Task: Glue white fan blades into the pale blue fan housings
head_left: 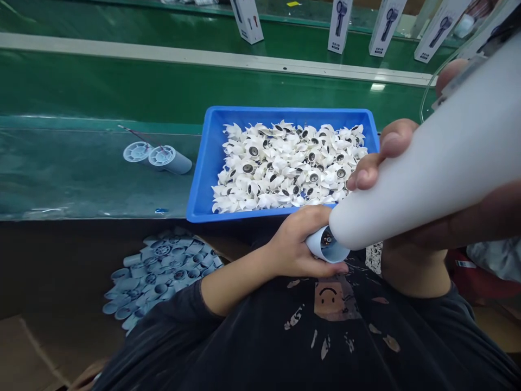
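Note:
My left hand (295, 239) is wrapped round a light blue cylindrical plastic housing (337, 253), its open end facing up toward me. Inside the housing shows a dark round part with copper-coloured bits. In my right hand (393, 144) is a large white cylindrical tool (431, 146) with a rounded end, very close to the camera. The tool's near end overlaps the housing's rim in view; whether they touch I cannot tell. Just beyond my hands, a blue tray (196, 179) holds many white fan impellers (285, 163) with dark round centres.
Two light blue housings (175, 162) with thin wires lie on the glass-like ledge (81, 174) to the left. A heap of light blue housings (163, 271) sits below the bench edge. White product boxes (340, 24) stand along the green bench (163, 89) at the back.

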The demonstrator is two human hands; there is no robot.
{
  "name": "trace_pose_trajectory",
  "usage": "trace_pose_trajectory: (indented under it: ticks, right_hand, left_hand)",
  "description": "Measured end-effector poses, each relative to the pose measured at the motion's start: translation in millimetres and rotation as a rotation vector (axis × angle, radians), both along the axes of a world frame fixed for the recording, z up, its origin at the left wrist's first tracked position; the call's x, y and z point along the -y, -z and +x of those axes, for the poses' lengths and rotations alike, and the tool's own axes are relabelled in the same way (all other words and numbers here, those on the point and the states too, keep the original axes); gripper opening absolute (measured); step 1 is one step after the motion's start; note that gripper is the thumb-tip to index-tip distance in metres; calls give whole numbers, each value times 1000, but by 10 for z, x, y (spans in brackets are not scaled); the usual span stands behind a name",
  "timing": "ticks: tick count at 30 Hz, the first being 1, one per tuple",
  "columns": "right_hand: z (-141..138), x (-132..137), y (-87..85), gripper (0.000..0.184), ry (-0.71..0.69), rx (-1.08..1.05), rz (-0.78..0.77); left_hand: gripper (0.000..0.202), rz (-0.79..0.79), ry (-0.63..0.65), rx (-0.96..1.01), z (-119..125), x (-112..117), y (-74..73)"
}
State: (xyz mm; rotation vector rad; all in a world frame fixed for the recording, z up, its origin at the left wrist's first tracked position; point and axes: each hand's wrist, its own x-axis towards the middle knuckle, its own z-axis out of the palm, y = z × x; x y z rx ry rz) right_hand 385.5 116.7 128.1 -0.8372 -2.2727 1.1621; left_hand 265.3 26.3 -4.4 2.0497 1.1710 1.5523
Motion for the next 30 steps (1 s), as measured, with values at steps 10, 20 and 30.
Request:
trace_pose_trajectory:
  ticks: [10,20,30]
  right_hand:
    - [49,6,125,75,15,-142,-288]
    - [37,-9,223,99,-98,-387,-386]
    - [175,-115,214,73,-144,-222,-85]
  left_hand:
    - [45,29,-8,18,42,12,-7]
    - [44,55,-26,20,38,13,16]
    - [58,-83,-6,11,51,70,-23]
